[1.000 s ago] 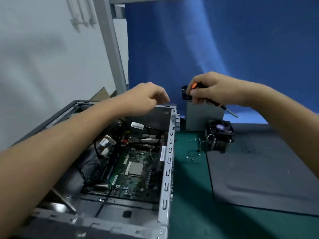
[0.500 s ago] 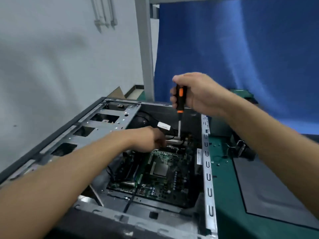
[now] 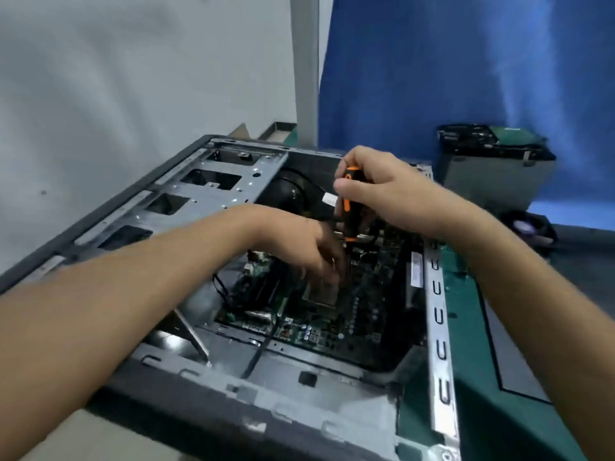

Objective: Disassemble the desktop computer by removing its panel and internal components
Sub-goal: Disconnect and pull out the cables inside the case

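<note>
Now, right hand [image 3: 382, 191]: wrapped round screwdriver [image 3: 348, 221], upright over board [image 3: 352, 311].
Left hand [image 3: 309, 247]: fingers down on board, blurred; hold cannot be told.

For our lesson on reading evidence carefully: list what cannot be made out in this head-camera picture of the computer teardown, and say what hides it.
Head view, all four:
- Tip of the black-and-orange screwdriver: hidden behind the left hand.
- Left hand's fingers: motion-blurred; whether they hold anything is unclear.
- Round black cooler fan: partly behind the right forearm.
- Print on the green motherboard: too small to read.
</note>
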